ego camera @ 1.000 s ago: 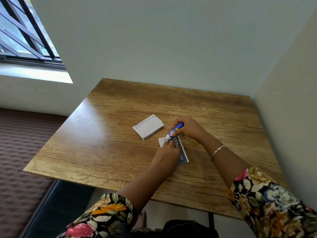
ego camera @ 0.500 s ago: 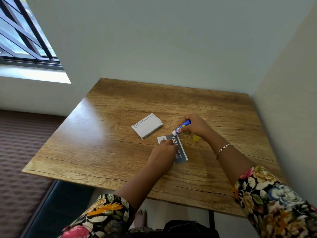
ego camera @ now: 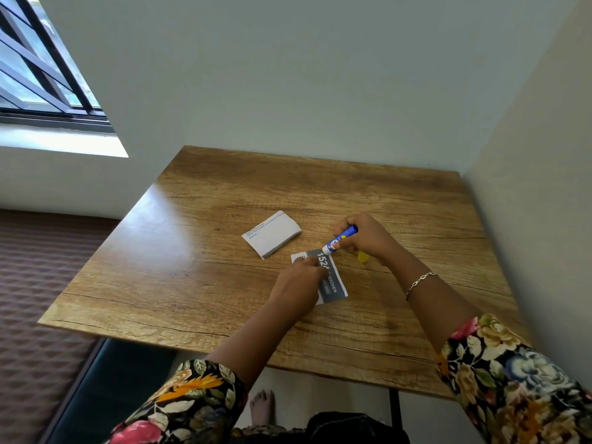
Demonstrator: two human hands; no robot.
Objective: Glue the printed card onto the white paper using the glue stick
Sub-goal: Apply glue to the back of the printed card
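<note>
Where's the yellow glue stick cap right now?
In the head view, the yellow cap lies on the wooden table, right of the printed card, just below the right hand holding the glue stick.

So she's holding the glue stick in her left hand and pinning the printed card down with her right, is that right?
Not quite: the hands are swapped. The head view shows the right hand holding the glue stick with its tip at the printed card, and the left hand pinning the card to the table.
</note>
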